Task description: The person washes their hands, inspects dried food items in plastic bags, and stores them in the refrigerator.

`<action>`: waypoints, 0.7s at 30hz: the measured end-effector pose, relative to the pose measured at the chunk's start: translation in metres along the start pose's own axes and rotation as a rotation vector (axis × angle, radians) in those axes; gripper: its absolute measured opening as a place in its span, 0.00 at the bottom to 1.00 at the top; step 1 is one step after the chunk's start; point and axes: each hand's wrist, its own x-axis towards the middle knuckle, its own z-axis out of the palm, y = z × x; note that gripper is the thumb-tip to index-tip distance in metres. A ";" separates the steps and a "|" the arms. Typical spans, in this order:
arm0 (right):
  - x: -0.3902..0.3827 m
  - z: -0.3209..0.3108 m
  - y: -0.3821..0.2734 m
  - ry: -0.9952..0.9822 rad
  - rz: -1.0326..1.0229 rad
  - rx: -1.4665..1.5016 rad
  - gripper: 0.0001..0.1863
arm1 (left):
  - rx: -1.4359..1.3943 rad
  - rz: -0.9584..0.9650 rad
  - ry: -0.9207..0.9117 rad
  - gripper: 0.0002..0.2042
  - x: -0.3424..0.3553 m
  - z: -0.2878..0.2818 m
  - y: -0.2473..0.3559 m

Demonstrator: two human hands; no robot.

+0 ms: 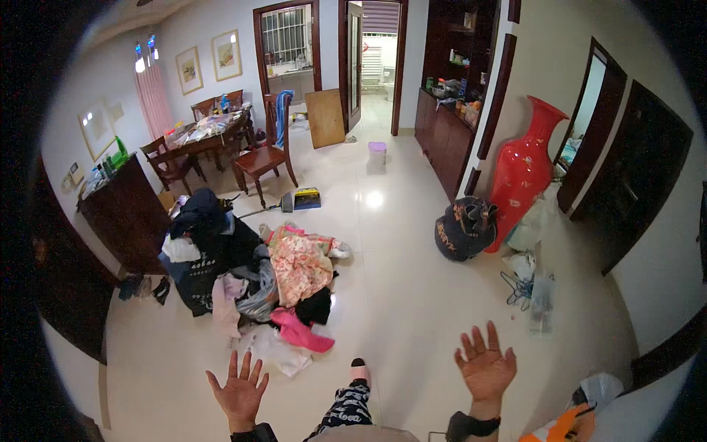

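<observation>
My left hand [240, 392] is raised with its palm showing and its fingers spread, holding nothing. Nearest to it lie a crumpled clear plastic sheet or bag [274, 352] and a bright pink garment [303, 331]. Both are at the near edge of a large heap of clothes, with a floral peach garment [300, 269] on its right side and dark clothes [202, 254] on its left. My right hand [487, 368] is also held up above the floor, palm showing and fingers apart, with nothing in it. Blue clothes hangers [518, 289] lie on the floor beyond it.
A tall red vase [521, 166] stands at the right beside a dark backpack-like bag [465, 230]. Past the heap are a broom [286, 203], a wooden chair [266, 158] and a cluttered dining table [210, 132]. A lilac-lidded tub [377, 153] sits farther off. Orange items [563, 427] lie near right.
</observation>
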 end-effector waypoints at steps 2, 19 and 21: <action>0.088 -0.019 0.008 -0.042 0.081 0.120 0.33 | -0.034 0.001 -0.018 0.35 0.080 0.027 -0.029; 0.702 -0.272 -0.188 0.419 -0.369 -0.074 0.29 | 0.033 -0.237 -0.399 0.35 0.758 0.451 -0.302; 0.801 -0.291 -0.211 0.404 -0.364 -0.069 0.29 | 0.090 -0.228 -0.426 0.34 0.826 0.494 -0.321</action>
